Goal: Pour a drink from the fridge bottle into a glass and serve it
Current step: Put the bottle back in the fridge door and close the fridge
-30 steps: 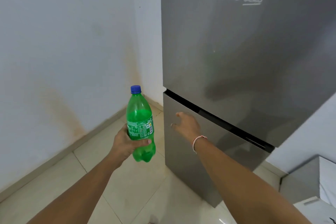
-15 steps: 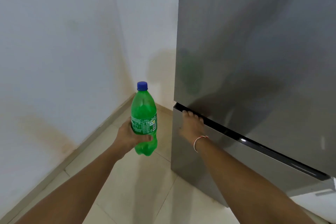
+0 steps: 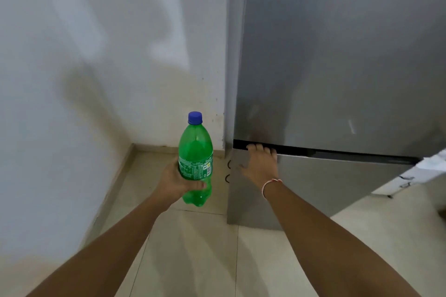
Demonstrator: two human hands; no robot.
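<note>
A green plastic bottle (image 3: 195, 152) with a blue cap and a green label stands upright in my left hand (image 3: 175, 182), which grips it around the lower half, left of the fridge. The grey steel fridge (image 3: 337, 67) fills the right side of the view. My right hand (image 3: 259, 164) rests on the lower door (image 3: 313, 183), its fingers hooked into the dark slot between the upper and lower doors near the left corner. A thin band circles that wrist. No glass is in view.
A white, stained wall (image 3: 84, 79) runs along the left and behind the bottle, meeting the pale tiled floor (image 3: 193, 248) at a skirting. A white object's edge (image 3: 429, 169) pokes in at the right, past the fridge.
The view has swung left, so the fridge front looks more square-on. My right hand went from flat on the lower door to fingers in the slot. The bottle stays in my left hand.
</note>
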